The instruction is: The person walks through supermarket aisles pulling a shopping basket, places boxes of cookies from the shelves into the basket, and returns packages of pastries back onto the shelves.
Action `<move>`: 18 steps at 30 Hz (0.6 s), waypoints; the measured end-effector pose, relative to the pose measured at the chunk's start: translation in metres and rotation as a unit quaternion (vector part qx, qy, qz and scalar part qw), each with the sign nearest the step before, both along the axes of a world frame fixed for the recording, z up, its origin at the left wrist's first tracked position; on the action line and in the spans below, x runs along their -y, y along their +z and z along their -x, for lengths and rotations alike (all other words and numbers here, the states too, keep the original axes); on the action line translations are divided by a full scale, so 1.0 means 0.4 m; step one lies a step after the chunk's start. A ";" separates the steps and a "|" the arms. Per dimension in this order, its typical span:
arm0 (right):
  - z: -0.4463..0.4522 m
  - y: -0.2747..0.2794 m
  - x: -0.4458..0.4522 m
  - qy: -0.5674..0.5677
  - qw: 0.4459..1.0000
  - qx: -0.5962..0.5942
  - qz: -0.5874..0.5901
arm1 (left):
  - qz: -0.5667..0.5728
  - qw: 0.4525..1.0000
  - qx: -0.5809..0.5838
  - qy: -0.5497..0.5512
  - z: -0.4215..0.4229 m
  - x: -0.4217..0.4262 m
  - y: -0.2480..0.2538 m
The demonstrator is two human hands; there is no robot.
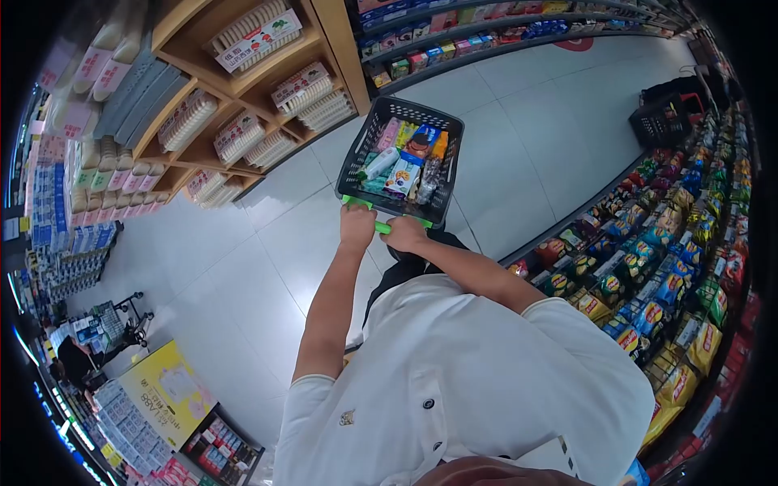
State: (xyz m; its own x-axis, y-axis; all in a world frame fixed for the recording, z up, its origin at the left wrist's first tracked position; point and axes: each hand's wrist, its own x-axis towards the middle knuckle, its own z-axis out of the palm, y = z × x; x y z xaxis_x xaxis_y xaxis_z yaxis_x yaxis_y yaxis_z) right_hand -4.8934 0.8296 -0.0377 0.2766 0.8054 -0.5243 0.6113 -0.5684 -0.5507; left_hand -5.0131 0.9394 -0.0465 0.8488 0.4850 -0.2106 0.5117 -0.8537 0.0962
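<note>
Both hands grip the green handle (382, 228) of a black shopping basket (349, 166). My left hand (357, 226) is wrapped round the handle's left part, and my right hand (403, 234) is closed round its right part, a small gap apart. In the basket lie several packaged goods: a blue pack (423, 142) near the middle, a white and blue pack (403, 176) below it, a pale wrapped item (378, 164) at the left, and an orange pack (441, 145) at the right.
Wooden shelves (344, 49) with boxed goods stand on the left. Snack bags (650, 317) line the right side. Another black basket (660, 123) is at the upper right. A trolley (134, 316) and a yellow sign (166, 393) are at the lower left.
</note>
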 end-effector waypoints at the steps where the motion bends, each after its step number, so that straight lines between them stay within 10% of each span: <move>1: 0.010 0.008 -0.020 -0.004 1.000 0.001 0.006 | -0.001 1.000 0.000 -0.004 0.006 -0.020 0.000; 18: -0.167 -0.018 -0.156 -0.037 0.997 -0.064 -0.015 | 0.015 0.997 -0.022 -0.071 -0.206 -0.208 0.010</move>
